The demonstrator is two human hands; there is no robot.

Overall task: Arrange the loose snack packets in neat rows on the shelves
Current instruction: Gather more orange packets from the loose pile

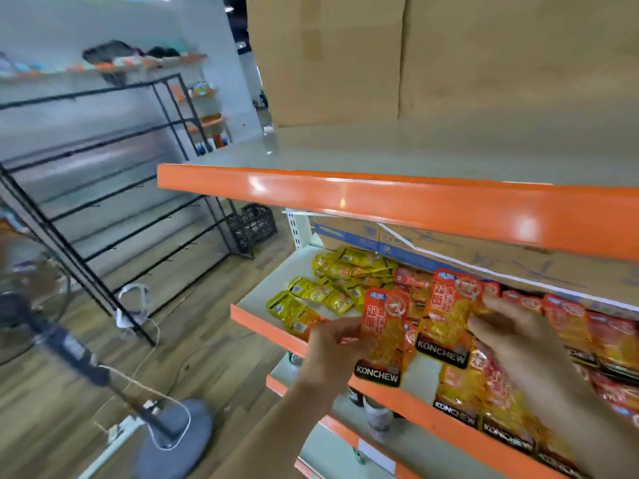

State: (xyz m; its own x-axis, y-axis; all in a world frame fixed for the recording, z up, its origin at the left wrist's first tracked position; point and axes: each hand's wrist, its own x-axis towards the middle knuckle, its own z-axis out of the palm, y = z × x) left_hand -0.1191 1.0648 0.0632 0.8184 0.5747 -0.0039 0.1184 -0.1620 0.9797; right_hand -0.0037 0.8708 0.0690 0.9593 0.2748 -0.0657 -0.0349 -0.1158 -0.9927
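Orange Konchew packet (383, 337) is pinched upright in the left hand (333, 347) over the near edge of the middle shelf (256, 321). The right hand (518, 340) grips a second Konchew packet (447, 316) just right of it. This looks like the placing step: next, both should be laid flat, in line with the red packets (560, 316) at right.

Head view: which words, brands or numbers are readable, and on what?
"KONCHEW": black band of the orange packet in the left hand.
"KONCHEW": second orange packet in the right hand.
"KONCHEW": front-row packets on the shelf.
Unreadable, blurred: packets' red characters, yellow packets, cardboard box print.
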